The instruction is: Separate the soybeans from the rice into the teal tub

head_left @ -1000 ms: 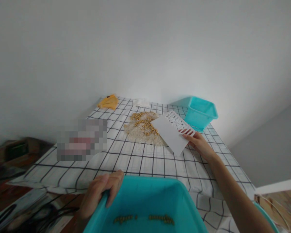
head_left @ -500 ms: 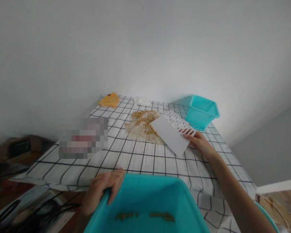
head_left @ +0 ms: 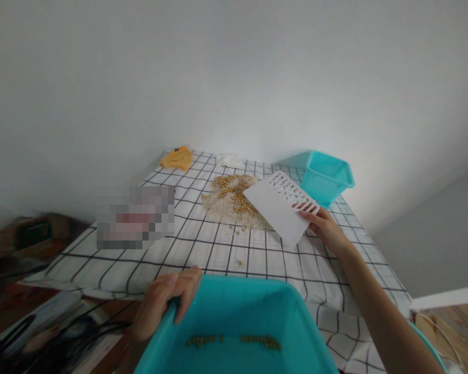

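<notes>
My left hand (head_left: pixel 167 301) grips the rim of a turquoise plastic tub (head_left: pixel 237 332) at the near table edge; a few yellow beans (head_left: pixel 234 341) lie in its bottom. My right hand (head_left: pixel 325 226) reaches out and holds a white slotted plastic board (head_left: pixel 283 208) by its right end, tilted against a heap of rice mixed with yellow beans (head_left: pixel 232 200) on the checked tablecloth (head_left: pixel 226 249). A few loose beans (head_left: pixel 237 244) lie on the cloth in front of the heap.
A second turquoise tub (head_left: pixel 325 176) stands at the far right of the table. An orange cloth (head_left: pixel 177 157) and a white cloth (head_left: pixel 228 160) lie at the far edge by the wall. A blurred-out object (head_left: pixel 136 217) sits at the left. Cables (head_left: pixel 62 332) lie below left.
The white board has lifted and tilted a little at the heap, and a few beans have rolled out toward the near tub. My left hand keeps its hold on the tub.
</notes>
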Tool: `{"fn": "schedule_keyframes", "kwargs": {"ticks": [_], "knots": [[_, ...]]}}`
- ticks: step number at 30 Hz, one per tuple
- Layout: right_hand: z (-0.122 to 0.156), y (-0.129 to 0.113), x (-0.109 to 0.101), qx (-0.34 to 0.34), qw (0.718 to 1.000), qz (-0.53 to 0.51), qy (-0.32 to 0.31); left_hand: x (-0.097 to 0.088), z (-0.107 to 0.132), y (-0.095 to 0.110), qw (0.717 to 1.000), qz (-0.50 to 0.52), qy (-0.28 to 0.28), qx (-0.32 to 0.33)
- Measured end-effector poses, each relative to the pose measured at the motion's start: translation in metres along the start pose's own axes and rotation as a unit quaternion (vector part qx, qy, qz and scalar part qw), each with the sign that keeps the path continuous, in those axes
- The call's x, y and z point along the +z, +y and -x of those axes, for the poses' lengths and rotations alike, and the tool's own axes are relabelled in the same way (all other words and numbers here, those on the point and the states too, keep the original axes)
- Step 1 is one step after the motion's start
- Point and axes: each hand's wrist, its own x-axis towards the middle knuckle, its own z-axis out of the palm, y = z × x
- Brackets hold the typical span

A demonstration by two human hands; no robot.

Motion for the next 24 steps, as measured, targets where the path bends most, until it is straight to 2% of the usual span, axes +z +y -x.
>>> {"fn": "schedule_keyframes", "kwargs": {"ticks": [9, 14, 20, 24], "knots": [[0.0046, 0.0016, -0.0038, 0.041, 0.999, 0.011, -0.028, 0.0000, 0.0013, -0.0009, 1.000, 0.017, 0.002, -0.002], [0.0042, 0.0020, -0.0047, 0.039, 0.998, 0.012, -0.046, 0.0005, 0.0001, -0.0007, 0.999, 0.042, 0.007, 0.015], [0.0030, 0.0042, -0.0055, 0.033, 0.993, 0.037, -0.108, -0.0043, 0.0000, -0.0005, 0.998, 0.061, -0.014, 0.012], [0.0015, 0.0052, -0.0058, 0.015, 0.988, 0.060, -0.140, -0.0064, 0.0009, -0.0019, 0.998, 0.068, -0.001, 0.014]]}}
